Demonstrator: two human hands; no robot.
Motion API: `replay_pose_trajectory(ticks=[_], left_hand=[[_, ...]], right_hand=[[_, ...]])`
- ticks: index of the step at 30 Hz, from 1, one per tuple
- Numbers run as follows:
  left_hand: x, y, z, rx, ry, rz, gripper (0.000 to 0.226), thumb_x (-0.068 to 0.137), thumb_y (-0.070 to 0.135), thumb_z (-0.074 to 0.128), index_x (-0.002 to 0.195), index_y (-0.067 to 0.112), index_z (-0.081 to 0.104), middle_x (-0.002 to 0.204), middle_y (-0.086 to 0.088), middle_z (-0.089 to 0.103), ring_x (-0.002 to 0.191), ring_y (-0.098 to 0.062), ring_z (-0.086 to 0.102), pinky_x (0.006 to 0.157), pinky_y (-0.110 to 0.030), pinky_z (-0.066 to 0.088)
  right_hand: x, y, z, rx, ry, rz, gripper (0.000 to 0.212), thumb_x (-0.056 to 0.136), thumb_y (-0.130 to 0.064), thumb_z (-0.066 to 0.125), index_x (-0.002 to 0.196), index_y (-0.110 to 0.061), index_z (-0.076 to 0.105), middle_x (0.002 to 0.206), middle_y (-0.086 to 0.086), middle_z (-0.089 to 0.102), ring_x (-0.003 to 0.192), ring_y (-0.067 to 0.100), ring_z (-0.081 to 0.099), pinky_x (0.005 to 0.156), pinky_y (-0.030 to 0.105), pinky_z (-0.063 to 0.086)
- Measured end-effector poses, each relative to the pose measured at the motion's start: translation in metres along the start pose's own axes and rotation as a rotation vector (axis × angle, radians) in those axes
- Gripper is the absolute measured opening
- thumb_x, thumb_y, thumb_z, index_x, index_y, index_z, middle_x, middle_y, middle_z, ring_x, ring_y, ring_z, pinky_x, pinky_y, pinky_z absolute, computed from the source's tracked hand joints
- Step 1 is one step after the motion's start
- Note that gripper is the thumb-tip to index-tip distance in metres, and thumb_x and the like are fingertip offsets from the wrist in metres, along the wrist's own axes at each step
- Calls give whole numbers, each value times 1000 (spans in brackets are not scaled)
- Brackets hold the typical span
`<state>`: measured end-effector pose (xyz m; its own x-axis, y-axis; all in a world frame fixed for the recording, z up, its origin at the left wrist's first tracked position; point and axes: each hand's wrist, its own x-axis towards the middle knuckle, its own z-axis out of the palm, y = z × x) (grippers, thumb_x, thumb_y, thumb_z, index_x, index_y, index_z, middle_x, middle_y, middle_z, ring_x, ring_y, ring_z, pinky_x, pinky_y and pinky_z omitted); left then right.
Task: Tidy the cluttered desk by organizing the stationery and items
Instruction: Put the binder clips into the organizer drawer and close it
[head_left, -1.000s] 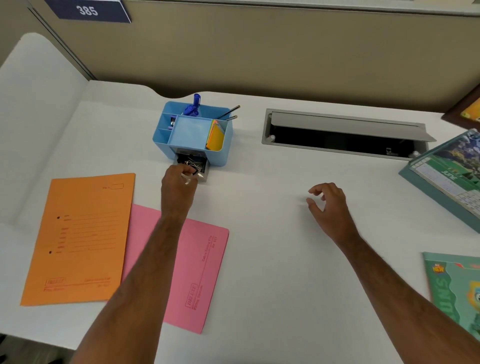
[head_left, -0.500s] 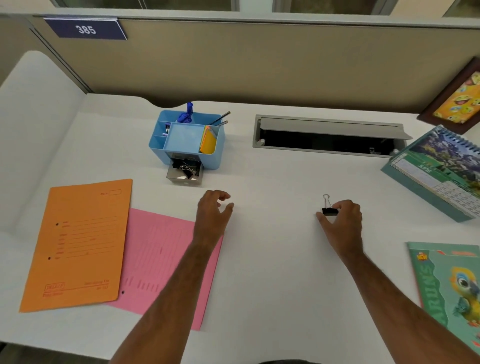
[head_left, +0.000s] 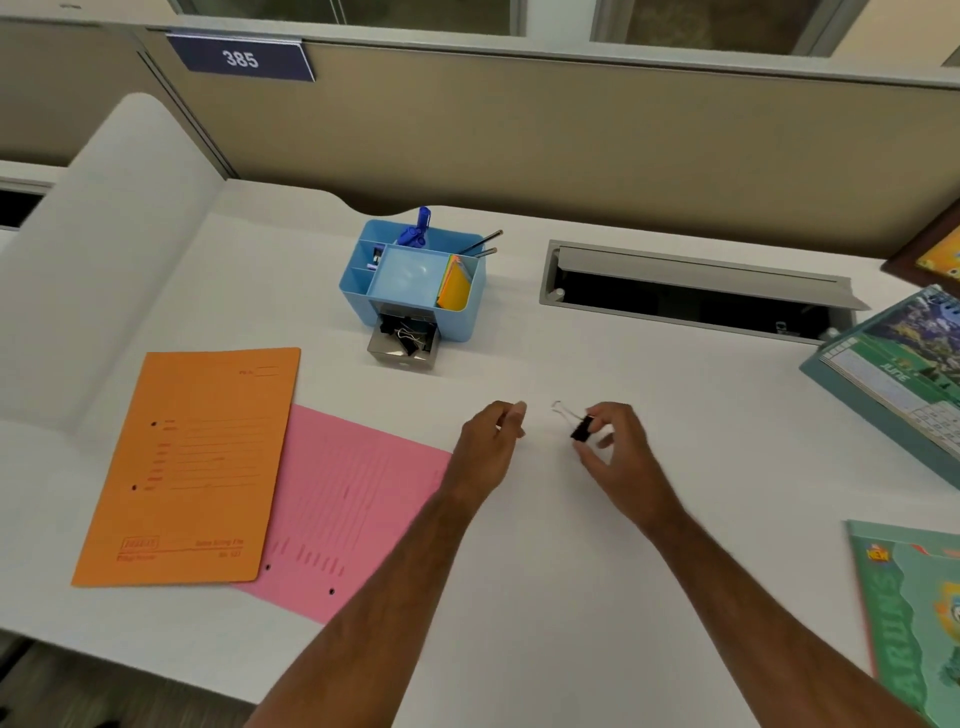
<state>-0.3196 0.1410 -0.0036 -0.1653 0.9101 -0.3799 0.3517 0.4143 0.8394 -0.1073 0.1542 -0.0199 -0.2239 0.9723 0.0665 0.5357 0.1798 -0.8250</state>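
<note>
My right hand (head_left: 618, 452) holds a small black binder clip (head_left: 581, 428) pinched in its fingertips, the wire handles pointing up and left. My left hand (head_left: 491, 441) hovers just left of the clip with fingers loosely curled and nothing in them. A blue desk organizer (head_left: 415, 280) stands behind them with pens, sticky notes and a pulled-out drawer (head_left: 405, 345) holding several binder clips. An orange folder (head_left: 192, 462) lies at the left, partly over a pink folder (head_left: 353, 504).
An open cable slot (head_left: 696, 296) is sunk into the white desk (head_left: 545, 597) at the back right. A desk calendar (head_left: 898, 374) stands at the right edge, and a green book (head_left: 914, 618) lies at the lower right. A partition wall runs behind.
My right hand picked the binder clip off the desk and carried it left. My left hand left the drawer and came right, close to the clip.
</note>
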Motion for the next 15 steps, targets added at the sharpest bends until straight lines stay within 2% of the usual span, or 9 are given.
replay_pose_trajectory(ticks=[4,9,13,15], left_hand=[[3,2,-9,-69,-22,9,37,109,43,46,107,17,72,87,4,74,78,-10,68,72,-24,52],[6,0,-36,-63,29,-18,36,106,43,51,92,18,73,81,3,75,67,-7,64,67,-25,49],[10,1,-62,-97,104,-63,35,106,42,53,94,16,73,84,1,75,69,-9,60,67,-26,44],[18,0,-79,-131,180,-97,32,106,40,53,96,17,74,87,1,75,70,-11,58,66,-28,43]], right_hand=[[11,-31,26,28,-112,-132,35,87,-7,75,102,-27,50,118,-5,53,104,16,56,79,29,52],[26,-49,47,-7,-187,-146,27,90,-15,74,106,-18,53,119,-6,51,102,12,54,81,28,53],[36,-52,56,6,-225,-161,36,89,-23,76,114,-23,51,135,-4,46,119,14,52,93,25,52],[38,-49,57,8,-233,-150,36,90,-23,75,117,-24,51,138,-5,44,125,14,50,99,29,50]])
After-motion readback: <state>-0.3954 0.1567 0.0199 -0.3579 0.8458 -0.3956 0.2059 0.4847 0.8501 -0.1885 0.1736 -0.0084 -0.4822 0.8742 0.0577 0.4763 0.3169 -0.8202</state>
